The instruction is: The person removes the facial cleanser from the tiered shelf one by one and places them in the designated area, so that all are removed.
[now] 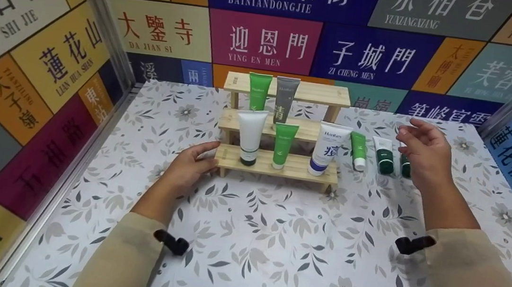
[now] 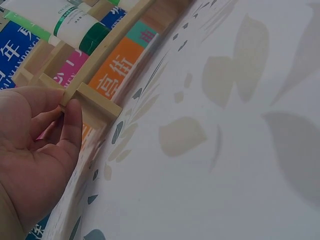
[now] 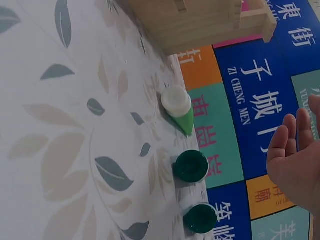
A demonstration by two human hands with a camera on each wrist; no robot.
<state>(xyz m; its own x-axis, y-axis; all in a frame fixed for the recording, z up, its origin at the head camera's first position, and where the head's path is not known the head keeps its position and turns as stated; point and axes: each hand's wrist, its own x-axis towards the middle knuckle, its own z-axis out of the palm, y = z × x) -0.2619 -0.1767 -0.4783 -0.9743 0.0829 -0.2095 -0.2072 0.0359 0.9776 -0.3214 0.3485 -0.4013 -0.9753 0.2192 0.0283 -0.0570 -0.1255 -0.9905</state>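
Observation:
A three-step wooden display rack (image 1: 277, 172) holds several squeeze tubes standing on their caps. My left hand (image 1: 189, 170) pinches the left end of its lowest step between thumb and fingers, as the left wrist view also shows. To the right of the rack, a small green tube (image 1: 358, 149) and a white-and-green tube (image 1: 383, 156) stand on the table. Beside them, another dark-green-capped tube (image 1: 406, 166) is partly hidden behind my right hand (image 1: 426, 154). That hand is raised with loosely bent fingers and nothing in it; the right wrist view has it apart from the caps (image 3: 192, 166).
On the lowest step stand a white tube (image 1: 250, 136), a green tube (image 1: 284, 144) and a white-and-blue tube (image 1: 328, 146). Higher up are another green tube (image 1: 258, 91) and a grey tube (image 1: 284, 100). Panels with lettering (image 1: 262, 42) border the flower-patterned tabletop (image 1: 264, 244).

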